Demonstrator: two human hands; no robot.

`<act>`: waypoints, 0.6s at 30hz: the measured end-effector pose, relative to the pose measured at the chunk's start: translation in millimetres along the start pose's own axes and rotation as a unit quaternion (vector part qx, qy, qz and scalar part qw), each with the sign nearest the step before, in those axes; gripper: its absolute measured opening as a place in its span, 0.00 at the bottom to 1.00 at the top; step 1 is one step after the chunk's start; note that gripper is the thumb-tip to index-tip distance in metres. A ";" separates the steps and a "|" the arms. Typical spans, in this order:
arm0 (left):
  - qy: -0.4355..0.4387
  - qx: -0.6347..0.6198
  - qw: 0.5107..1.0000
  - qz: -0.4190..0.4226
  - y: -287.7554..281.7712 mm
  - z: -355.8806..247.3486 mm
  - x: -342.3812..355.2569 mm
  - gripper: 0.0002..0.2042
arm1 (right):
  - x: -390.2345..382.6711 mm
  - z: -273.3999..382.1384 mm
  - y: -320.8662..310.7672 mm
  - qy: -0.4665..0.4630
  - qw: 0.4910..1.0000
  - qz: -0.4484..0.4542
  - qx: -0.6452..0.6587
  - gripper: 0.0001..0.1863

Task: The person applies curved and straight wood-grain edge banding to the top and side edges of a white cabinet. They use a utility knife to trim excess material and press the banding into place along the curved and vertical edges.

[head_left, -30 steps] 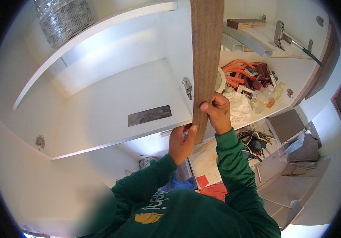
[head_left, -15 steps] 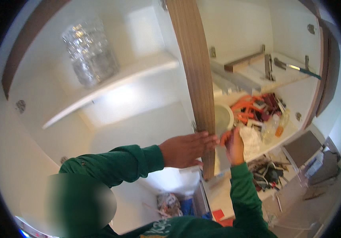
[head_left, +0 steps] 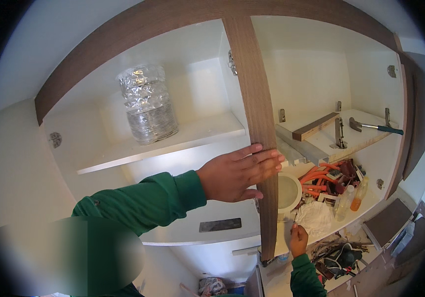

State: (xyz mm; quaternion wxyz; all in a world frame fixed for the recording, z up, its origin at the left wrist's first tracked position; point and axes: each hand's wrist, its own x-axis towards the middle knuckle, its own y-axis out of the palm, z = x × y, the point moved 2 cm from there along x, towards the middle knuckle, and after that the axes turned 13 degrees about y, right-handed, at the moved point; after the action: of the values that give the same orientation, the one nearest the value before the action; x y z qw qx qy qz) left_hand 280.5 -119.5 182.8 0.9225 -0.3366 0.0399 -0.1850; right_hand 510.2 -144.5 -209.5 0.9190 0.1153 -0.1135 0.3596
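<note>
My left hand (head_left: 242,172) lies flat across the brown wood-grain upright (head_left: 255,94) between two cabinet bays, its fingers stretched out and reaching round the right edge. Nothing is held in it. Lower down, to the right of that upright, is my right hand (head_left: 299,240) with its fingers curled together; whatever they hold, if anything, is hidden. Just above it lies a crumpled white cloth or paper (head_left: 314,217) on the cabinet floor. A round white-rimmed piece (head_left: 288,193) rests beside the upright, between the heights of my two hands.
On the left shelf stands a ribbed silver flexible duct (head_left: 152,123). A hammer (head_left: 370,126) and a wood strip (head_left: 316,126) lie on the right shelf. Beneath are orange tubing (head_left: 316,177), bottles (head_left: 358,195) and mixed parts. A dark flat plate (head_left: 220,225) lies at lower left.
My right hand has moved down, away from my left hand. My left hand stays on the upright, its fingers reaching farther past the right edge. The view has shifted, showing more of the cabinet top.
</note>
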 end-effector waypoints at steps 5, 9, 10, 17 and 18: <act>-0.041 0.049 0.997 -0.047 -22.0 31.6 8.5 0.35 | 4.0 -10.2 -6.6 0.006 1.000 0.000 0.009 0.24; -0.096 0.123 0.979 -0.128 -47.1 63.6 11.8 0.32 | -6.0 48.4 -8.7 -0.006 0.999 0.001 0.039 0.24; -0.134 0.149 0.957 -0.209 -58.1 77.0 10.0 0.29 | -12.3 90.6 -8.8 -0.033 0.999 0.016 0.037 0.23; -0.407 -0.142 0.748 -0.504 -82.7 152.1 16.9 0.17 | 41.5 422.7 47.4 -0.352 0.932 0.081 0.026 0.10; -0.409 -0.165 0.723 -0.532 -84.7 157.3 21.0 0.18 | 62.9 462.6 62.1 -0.348 0.932 0.094 0.039 0.10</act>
State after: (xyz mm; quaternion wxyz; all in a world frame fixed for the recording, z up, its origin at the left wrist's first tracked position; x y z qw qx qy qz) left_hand 304.6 -91.6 358.9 0.5290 -0.4921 -0.4973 -0.4802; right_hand 454.4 -196.0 255.3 0.7786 0.2577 -0.4226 0.3857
